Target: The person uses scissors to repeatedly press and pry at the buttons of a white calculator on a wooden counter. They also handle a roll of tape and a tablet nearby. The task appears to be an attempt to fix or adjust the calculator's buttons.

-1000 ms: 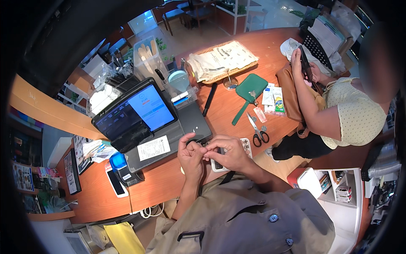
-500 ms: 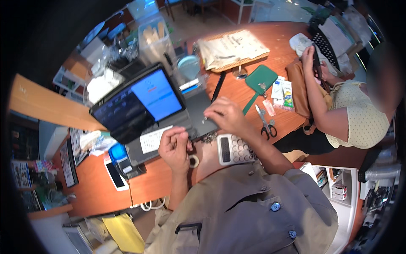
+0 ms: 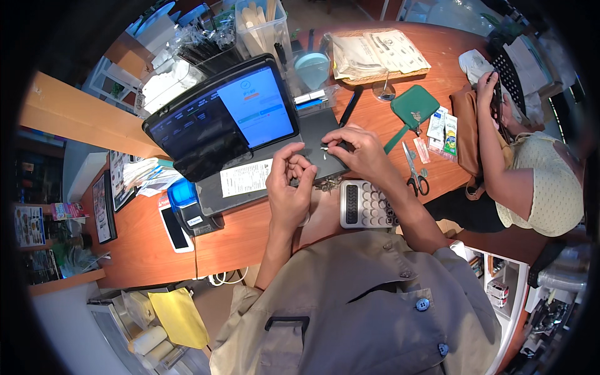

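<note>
My right hand is closed in a pinch over the dark flat base in front of the tablet. A small whitish piece shows at its fingertips, too tiny to name. Just left of it, my left hand is raised with its fingers curled in; whatever lies inside them, if anything, is hidden. A printed paper slip lies on the base, left of that hand. Below the right hand are a bunch of small metal keys and a white calculator, partly covered by my forearm.
Scissors, a green pouch and small packets lie to the right. Beyond, a basket holds papers. A person sits at the right with a brown bag. A blue-black device and a phone are at left.
The view has shifted, so the table things appear further right and higher. My left fingers have loosened a little, and both hands are still close together over the base.
</note>
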### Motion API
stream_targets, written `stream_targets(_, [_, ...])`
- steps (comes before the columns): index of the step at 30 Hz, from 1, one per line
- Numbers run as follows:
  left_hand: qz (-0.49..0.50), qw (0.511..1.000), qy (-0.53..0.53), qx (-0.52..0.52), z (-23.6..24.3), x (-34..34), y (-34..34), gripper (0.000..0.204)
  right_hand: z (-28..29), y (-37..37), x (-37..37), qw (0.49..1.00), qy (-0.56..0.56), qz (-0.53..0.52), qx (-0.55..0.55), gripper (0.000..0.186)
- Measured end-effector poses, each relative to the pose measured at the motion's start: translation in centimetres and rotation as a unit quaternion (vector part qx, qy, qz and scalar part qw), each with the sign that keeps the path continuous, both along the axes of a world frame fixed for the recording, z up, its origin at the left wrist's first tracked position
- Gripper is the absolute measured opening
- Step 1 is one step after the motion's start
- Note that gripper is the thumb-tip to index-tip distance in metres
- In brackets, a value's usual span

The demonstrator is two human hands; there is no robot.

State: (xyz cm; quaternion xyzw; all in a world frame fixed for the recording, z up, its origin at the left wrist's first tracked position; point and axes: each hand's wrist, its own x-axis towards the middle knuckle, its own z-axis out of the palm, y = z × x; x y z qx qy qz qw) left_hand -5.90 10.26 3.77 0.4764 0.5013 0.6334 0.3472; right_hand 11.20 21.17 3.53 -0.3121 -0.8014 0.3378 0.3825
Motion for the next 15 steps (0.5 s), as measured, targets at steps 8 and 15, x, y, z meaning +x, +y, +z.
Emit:
stream_targets(8, [0.047,0.995,0.084,0.015,0.17,0.03,0.77,0.026,0.28,-0.22,0.07,1.0,0.009,-0.009,0.014,0.021])
stream_targets(15, [0.063,0.982,0.179,0.013,0.75,0.0,0.86,0.025,0.91,-0.39,0.07,0.998,-0.013,-0.019,0.055,0.019])
